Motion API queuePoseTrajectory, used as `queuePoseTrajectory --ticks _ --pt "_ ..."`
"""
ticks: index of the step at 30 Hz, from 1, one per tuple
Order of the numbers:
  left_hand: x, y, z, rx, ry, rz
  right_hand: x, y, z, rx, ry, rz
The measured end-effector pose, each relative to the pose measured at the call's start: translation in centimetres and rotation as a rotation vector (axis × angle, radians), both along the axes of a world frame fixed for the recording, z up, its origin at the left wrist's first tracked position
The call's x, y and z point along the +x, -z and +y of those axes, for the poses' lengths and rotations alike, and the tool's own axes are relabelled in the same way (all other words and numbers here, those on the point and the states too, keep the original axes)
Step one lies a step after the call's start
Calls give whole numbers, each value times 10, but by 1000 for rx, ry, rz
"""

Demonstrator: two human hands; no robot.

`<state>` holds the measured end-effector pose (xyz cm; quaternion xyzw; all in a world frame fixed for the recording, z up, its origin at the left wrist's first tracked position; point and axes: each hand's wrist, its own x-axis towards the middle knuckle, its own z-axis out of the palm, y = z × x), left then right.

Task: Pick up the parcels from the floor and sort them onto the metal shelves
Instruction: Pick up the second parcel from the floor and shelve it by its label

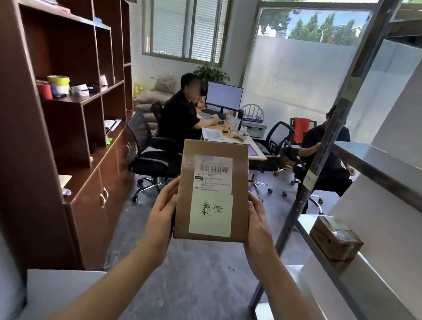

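Two hands: left hand (163,211) and right hand (258,226) each grip a side edge of the parcel (213,191), frame centre.
Open room: bare floor (189,277) below.

- The parcel (213,191) is matt brown cardboard with a white printed paper label and a pale, smooth paper note at its 6 o'clock end.
- The metal shelves (380,166), at 3 o'clock, are bare brushed steel with a dull sheen.
- On them, a small box (335,239) is brown cardboard under glossy clear tape.
- The cabinet (52,90) at 9 o'clock is dark, smooth wood laminate.
- The floor (196,286) is grey, polished and marbled.
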<state>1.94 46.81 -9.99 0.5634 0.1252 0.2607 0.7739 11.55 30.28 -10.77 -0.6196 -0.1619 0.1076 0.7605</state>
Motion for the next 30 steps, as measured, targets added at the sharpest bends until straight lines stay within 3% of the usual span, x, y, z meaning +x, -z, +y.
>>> queuePoseTrajectory --ticks 15,30 --pt "120 6 -5 -20 -145 54 142 11 14 48 -181 84" --pt "243 13 118 -52 -70 -15 260 0 123 -81 -99 -21"
